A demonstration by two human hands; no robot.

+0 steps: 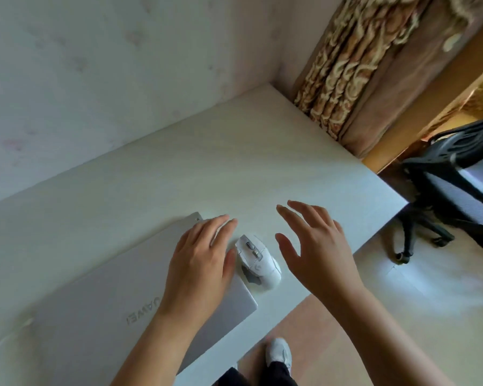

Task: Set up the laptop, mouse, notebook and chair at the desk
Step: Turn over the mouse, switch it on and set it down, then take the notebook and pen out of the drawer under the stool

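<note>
A closed silver laptop (101,296) lies flat on the white desk (207,162), near its front edge. A white mouse (258,260) sits on the desk just right of the laptop's corner. My left hand (201,263) rests with straight fingers on the laptop's right end, its thumb beside the mouse. My right hand (315,246) hovers to the right of the mouse, fingers spread, holding nothing. A black office chair (455,185) with a grey seat stands on the floor past the desk's right end. No notebook is in view.
A pale wall runs behind the desk. A patterned brown curtain (360,73) hangs at the desk's far right corner, beside a wooden frame (430,107). My foot in a white shoe (279,355) stands on the floor below the desk's front edge.
</note>
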